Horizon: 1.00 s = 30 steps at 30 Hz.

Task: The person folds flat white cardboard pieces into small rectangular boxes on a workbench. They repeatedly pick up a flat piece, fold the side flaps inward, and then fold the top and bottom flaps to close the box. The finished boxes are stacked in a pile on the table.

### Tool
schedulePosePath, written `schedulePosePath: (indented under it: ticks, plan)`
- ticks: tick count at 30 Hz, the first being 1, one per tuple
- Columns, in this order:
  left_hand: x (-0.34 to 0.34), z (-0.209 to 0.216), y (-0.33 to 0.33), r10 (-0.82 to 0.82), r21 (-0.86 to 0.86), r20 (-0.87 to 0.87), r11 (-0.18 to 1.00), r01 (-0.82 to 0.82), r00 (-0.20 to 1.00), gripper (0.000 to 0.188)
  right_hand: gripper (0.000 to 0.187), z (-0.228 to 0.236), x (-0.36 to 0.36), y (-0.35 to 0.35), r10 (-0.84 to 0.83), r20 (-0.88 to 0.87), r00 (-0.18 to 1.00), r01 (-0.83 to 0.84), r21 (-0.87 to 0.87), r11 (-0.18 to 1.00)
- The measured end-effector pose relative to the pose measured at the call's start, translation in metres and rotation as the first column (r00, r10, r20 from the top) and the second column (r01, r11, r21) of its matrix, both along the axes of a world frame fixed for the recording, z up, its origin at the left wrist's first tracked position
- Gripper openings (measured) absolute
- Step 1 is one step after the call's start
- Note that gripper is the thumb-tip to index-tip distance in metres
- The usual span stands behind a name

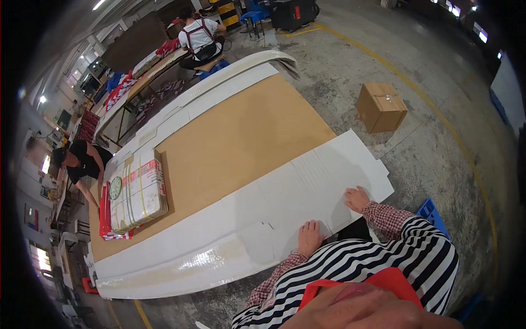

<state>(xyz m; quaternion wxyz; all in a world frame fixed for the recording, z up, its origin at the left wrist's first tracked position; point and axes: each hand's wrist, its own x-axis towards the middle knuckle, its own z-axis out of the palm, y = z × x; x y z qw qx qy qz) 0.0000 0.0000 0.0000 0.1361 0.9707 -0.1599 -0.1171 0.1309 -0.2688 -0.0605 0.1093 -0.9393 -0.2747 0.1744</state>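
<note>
My left hand (310, 237) lies at the near edge of a large table covered with white sheeting (274, 192), its fingers stretched out over the border. Farther right, my right hand (358, 199) rests on the same white sheet close to its right end, fingers spread and palm down. Neither hand holds anything. Brown board (241, 137) covers the middle of the table beyond the white strip. On the table's left part sits a strapped white bundle (145, 189) with red print, and a round green-and-white disc (115, 188) lies on it.
Red folded cloth (104, 214) lies beside the bundle, where a person in black (85, 162) reaches in. Another person (200, 35) sits at a long table behind. A cardboard box (382, 107) stands on the floor at right. A blue crate (433, 217) is near my right elbow.
</note>
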Motion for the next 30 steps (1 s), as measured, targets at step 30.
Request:
schedulePosePath:
  ticks: [30]
  plan:
    - [0.022, -0.041, -0.15, 0.465, -0.127, 0.121, 0.884, -0.451, 0.877, 0.067, 0.061, 0.031, 0.045, -0.082, 0.363, 0.207, 0.909, -0.354, -0.077, 0.932]
